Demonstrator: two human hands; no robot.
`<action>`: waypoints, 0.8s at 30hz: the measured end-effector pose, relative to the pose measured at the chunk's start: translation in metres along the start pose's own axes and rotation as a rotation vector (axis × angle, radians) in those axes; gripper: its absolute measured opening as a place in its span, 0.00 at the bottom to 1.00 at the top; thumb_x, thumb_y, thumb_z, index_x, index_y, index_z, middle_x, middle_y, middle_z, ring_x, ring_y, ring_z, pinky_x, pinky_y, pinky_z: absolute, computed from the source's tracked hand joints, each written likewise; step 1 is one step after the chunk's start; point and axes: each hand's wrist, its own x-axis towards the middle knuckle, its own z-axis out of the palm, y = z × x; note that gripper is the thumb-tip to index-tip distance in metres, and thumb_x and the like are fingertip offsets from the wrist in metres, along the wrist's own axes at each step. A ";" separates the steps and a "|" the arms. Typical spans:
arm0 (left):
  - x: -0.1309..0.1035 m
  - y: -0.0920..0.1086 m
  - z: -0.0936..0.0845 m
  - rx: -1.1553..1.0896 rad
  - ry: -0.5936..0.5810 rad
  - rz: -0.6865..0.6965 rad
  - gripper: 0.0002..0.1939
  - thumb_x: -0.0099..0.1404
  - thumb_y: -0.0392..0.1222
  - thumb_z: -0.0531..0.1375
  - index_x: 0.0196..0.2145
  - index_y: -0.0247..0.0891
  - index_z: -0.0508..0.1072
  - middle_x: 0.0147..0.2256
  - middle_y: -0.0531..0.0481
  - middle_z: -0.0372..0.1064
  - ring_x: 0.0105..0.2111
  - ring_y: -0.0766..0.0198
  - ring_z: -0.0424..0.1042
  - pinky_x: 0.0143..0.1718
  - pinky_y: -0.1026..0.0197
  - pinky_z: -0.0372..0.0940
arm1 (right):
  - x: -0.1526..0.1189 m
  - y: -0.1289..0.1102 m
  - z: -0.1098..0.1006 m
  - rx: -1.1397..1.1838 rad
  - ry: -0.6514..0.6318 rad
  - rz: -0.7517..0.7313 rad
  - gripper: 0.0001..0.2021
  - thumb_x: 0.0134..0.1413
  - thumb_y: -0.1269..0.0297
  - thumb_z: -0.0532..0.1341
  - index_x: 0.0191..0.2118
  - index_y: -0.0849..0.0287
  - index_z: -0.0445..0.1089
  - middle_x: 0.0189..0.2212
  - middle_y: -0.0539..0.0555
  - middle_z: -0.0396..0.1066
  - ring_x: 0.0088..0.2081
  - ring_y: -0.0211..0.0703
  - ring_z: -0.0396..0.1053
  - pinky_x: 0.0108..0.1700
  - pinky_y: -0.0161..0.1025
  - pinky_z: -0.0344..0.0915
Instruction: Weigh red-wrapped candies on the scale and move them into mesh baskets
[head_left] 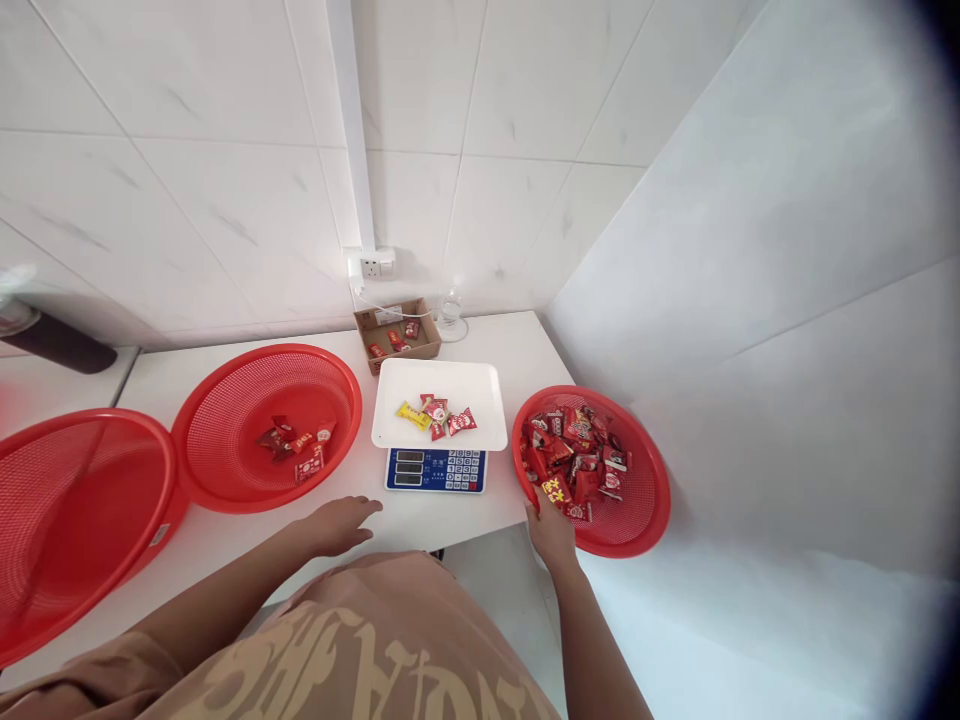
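Looking down past a peach T-shirt (375, 630) with pale lettering. Curling the right hand (553, 537) at the near-left rim of the right-hand basket (637, 520), right by a red packet with yellow characters (556, 491); can't tell, with fingertips hidden, whether pinching packet or rim. Holding the left hand (341, 527) low before the digital scale (436, 470), with loose fingers pointing right and thumb parted from them. Seeing heaped packets in that basket point every which way. On to the white tray (480, 385): spotting a yellow packet (413, 416) slanting from back left to near right, and a red-and-white packet (462, 421) lying nearly crosswise. Noting crinkled, glossy wrappers, smooth tray, red plastic mesh. Passing left to the middle basket (217, 430), with a few red packets inside, and the leftmost basket (90, 500) just beside. Crossing the smooth white table (510, 340) to a cardboard box (425, 349) with more packets. Reaching, farthest back, grey-veined wall tiles (225, 90) and a white socket (372, 268).
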 end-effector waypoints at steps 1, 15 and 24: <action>0.000 0.001 0.000 0.000 -0.002 -0.002 0.26 0.60 0.46 0.51 0.57 0.42 0.60 0.55 0.42 0.63 0.53 0.52 0.64 0.52 0.51 0.59 | 0.000 -0.002 -0.001 -0.017 -0.010 0.006 0.23 0.61 0.62 0.44 0.59 0.61 0.57 0.51 0.61 0.67 0.49 0.50 0.67 0.49 0.44 0.59; -0.004 0.010 -0.006 0.012 -0.021 -0.028 0.28 0.60 0.44 0.51 0.58 0.39 0.60 0.56 0.41 0.62 0.54 0.52 0.64 0.53 0.51 0.58 | -0.007 -0.010 -0.014 -0.030 -0.010 0.055 0.23 0.61 0.62 0.45 0.61 0.57 0.55 0.52 0.60 0.67 0.49 0.49 0.67 0.48 0.42 0.59; -0.006 0.019 -0.013 0.016 -0.010 -0.062 0.27 0.59 0.42 0.51 0.57 0.40 0.63 0.56 0.42 0.63 0.54 0.54 0.64 0.54 0.53 0.58 | -0.001 -0.010 -0.020 0.140 -0.039 0.023 0.25 0.59 0.59 0.48 0.62 0.56 0.53 0.57 0.59 0.61 0.53 0.51 0.63 0.50 0.43 0.60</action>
